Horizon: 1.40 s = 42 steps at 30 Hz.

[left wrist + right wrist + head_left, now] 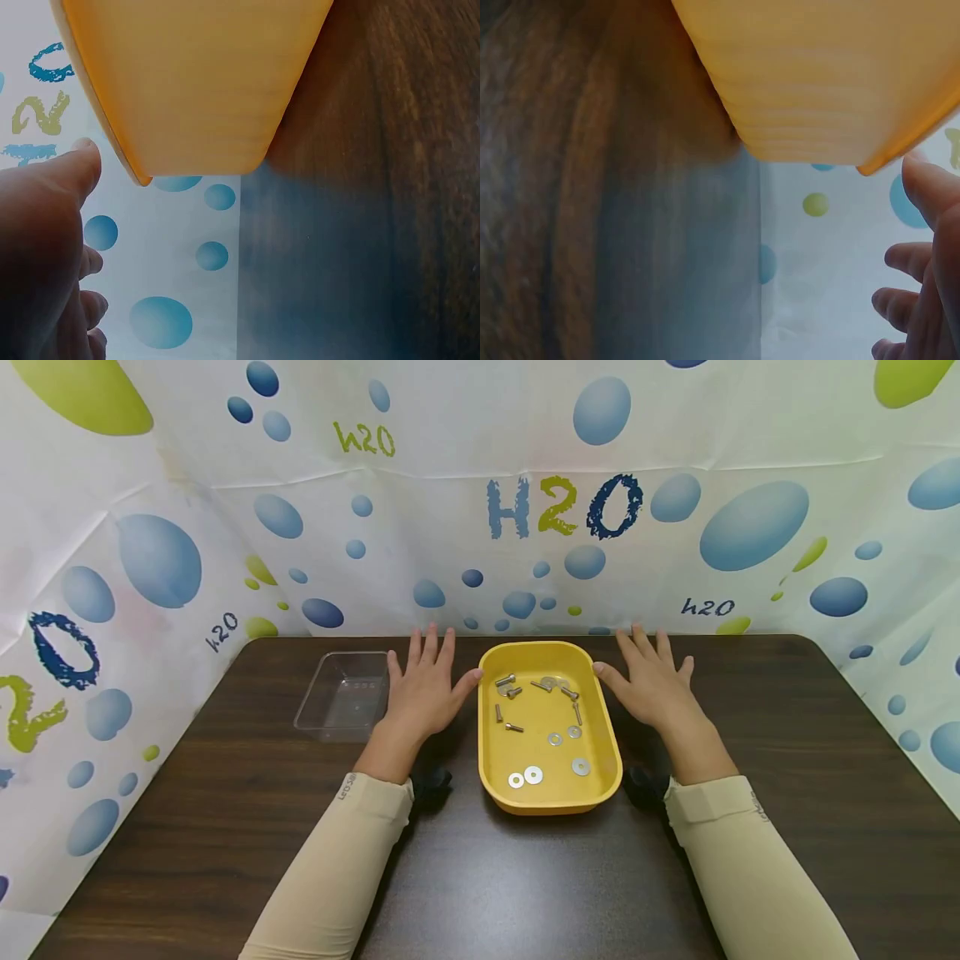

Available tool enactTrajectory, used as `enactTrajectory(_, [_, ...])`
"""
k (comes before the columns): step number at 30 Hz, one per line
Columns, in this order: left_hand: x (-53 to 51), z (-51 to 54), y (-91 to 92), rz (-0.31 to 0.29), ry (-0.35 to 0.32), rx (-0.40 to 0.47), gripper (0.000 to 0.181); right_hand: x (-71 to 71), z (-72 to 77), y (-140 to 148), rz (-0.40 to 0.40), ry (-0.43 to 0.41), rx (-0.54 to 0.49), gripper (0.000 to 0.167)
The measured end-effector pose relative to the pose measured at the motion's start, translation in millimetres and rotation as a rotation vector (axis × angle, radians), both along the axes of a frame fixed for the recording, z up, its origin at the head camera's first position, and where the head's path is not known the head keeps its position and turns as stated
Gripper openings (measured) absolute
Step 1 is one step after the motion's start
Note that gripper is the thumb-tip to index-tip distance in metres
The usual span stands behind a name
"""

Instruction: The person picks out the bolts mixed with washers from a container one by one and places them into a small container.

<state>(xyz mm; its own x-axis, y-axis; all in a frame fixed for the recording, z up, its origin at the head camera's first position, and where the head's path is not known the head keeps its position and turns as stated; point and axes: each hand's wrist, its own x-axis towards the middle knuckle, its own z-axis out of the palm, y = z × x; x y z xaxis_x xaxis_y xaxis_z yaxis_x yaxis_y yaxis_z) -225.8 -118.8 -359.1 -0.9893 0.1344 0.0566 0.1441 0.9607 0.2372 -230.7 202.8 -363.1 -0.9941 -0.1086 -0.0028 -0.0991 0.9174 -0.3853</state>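
A yellow tray (536, 749) sits on the table with several metal screws (514, 727) and flat washers (581, 767) scattered inside. To its left my left hand (422, 695) has its fingers spread, the thumb tip at the tray's rim. My right hand (654, 687) mirrors it on the other side, fingers spread and thumb tip close to the right rim. The left wrist view has the thumb of my left hand (41, 217) beside the tray wall (199, 82). In the right wrist view, my right hand (937, 240) is near the tray's edge. Neither hand holds anything.
A clear plastic box (345, 693) stands left of my left hand, partly behind it. The dark wood table (547, 893) ends at a white sheet (450, 510) printed with blue and green drops, which hangs behind and to the sides.
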Motion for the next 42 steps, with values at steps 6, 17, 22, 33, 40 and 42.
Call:
enactTrajectory(6, [0.2, 0.5, 0.6, -0.004, -0.002, 0.011, 0.084, 1.7, 4.2, 2.9, -0.008, 0.004, -0.015, 0.086])
enactTrajectory(17, [3.2, 3.3, 2.1, -0.034, 0.002, 0.019, 0.084, 5.1, 15.6, 6.8, 0.003, 0.041, -0.058, 0.088])
enactTrajectory(22, [6.2, 7.7, 0.6, -0.047, 0.005, 0.049, 0.084, 10.5, 24.4, 5.3, 0.027, 0.084, -0.109, 0.085])
enactTrajectory(33, [32.4, 20.6, -10.4, -0.17, -0.078, 0.273, 0.082, 14.3, 52.6, -5.5, 0.096, 0.101, -0.166, 0.077])
enactTrajectory(40, [64.2, 21.2, -15.8, -0.22, -0.166, 0.331, 0.089, 17.2, 75.2, -25.2, 0.137, 0.139, -0.139, 0.072])
enactTrajectory(42, [73.1, 19.5, -16.0, -0.234, -0.18, 0.324, 0.09, 17.9, 78.7, -33.1, 0.159, 0.118, -0.14, 0.071])
